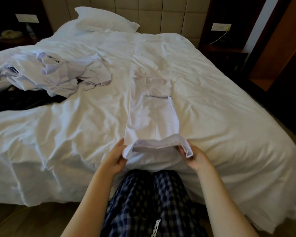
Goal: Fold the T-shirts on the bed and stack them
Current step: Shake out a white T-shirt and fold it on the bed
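White bed [212, 108], T-shirt [150, 106] laid long at near edge w/ sides folded in; left hand [115, 157] & right hand [194, 156] pinch its hem corners, next prob. carrying hem up to collar.

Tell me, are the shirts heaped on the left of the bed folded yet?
No, the heaped shirts lie crumpled and tangled on the bed, none of them folded.

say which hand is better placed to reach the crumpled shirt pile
Left hand: the crumpled pile of pale shirts lies on its side; the right hand would cross the white T-shirt both grip.
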A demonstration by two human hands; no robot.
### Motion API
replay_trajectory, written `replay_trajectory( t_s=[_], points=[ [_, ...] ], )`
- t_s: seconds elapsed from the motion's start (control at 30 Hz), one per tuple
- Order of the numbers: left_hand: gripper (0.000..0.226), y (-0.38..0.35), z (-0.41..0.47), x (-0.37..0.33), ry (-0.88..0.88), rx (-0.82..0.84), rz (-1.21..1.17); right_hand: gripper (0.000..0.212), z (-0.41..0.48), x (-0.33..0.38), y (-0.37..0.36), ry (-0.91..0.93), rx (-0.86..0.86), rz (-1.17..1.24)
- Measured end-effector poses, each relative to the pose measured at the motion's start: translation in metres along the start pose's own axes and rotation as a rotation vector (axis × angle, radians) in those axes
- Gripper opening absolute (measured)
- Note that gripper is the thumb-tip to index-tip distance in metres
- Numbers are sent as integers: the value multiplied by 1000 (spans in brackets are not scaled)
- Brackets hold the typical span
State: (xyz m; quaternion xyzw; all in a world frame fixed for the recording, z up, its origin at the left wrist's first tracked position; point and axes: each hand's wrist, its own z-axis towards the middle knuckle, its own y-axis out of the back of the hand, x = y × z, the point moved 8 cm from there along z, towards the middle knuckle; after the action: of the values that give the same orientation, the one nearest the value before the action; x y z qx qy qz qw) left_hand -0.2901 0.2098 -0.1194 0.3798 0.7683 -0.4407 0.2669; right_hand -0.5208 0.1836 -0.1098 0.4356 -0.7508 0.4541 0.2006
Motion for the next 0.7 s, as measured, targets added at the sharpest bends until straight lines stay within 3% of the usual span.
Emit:
replay_trajectory(
  t_s=[0.07, 0.13, 0.27, 0.33, 0.4, 0.43, 0.5, 0.57, 0.7],
  points=[
    [31, -5, 5, -9, 95, -42, -215, 59, 6, 6, -11, -65, 5, 169],
    [33, -12, 12, -18, 140, -65, -351, 40, 16, 17, -18, -77, -24, 226],
    [40, -15, 23, -30, 137, -158, -287, 17, 30, 28, -25, -128, -66, 138],
    [31, -13, 25, -33, 134, -164, -120, 6, 36, 28, -23, -171, -52, -210],
    [33, -5, 25, -38, 101, -219, 335, 14, 46, 35, -11, -107, -120, -742],
    [47, -1, 29, -44, 56, -246, 675, 21, 51, 41, -10, -32, -159, -948],
    [78, -3, 37, -55, -68, -285, 1200, 36, 55, 50, -13, 130, -209, -1104],
    [81, -12, 43, -62, -188, -295, 1322, 32, 54, 56, -22, 273, -208, -1115],
    [31, -26, 49, -79, -391, -310, 1155, 50, 53, 68, -20, 461, -365, -1024]
  ],
)
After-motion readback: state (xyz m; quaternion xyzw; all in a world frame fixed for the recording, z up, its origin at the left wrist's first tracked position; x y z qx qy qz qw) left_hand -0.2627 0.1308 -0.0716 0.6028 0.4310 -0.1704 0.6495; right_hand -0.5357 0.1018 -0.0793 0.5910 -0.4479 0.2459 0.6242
